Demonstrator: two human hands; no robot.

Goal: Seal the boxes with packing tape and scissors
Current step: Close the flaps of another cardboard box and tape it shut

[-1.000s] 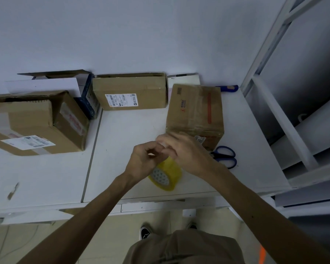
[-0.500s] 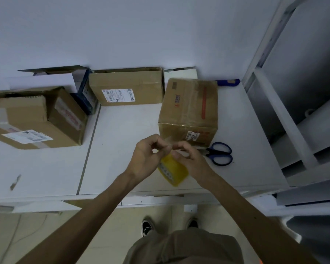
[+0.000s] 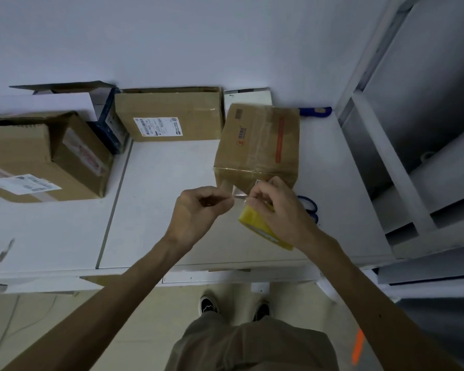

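Two closed grips: left grip (image 3: 198, 210) on tape end (image 3: 239, 196), right grip (image 3: 279, 210) round yellow roll (image 3: 255, 223).

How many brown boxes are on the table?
3: left box, cut off by the picture's edge; middle box, farthest back; right box, closest in front. More may hide off-frame left.

Scissors (image 3: 310, 208) lie right of tape roll (image 3: 263, 228), before box (image 3: 257, 145).

Dim, bluish cast, soft, edges bowed
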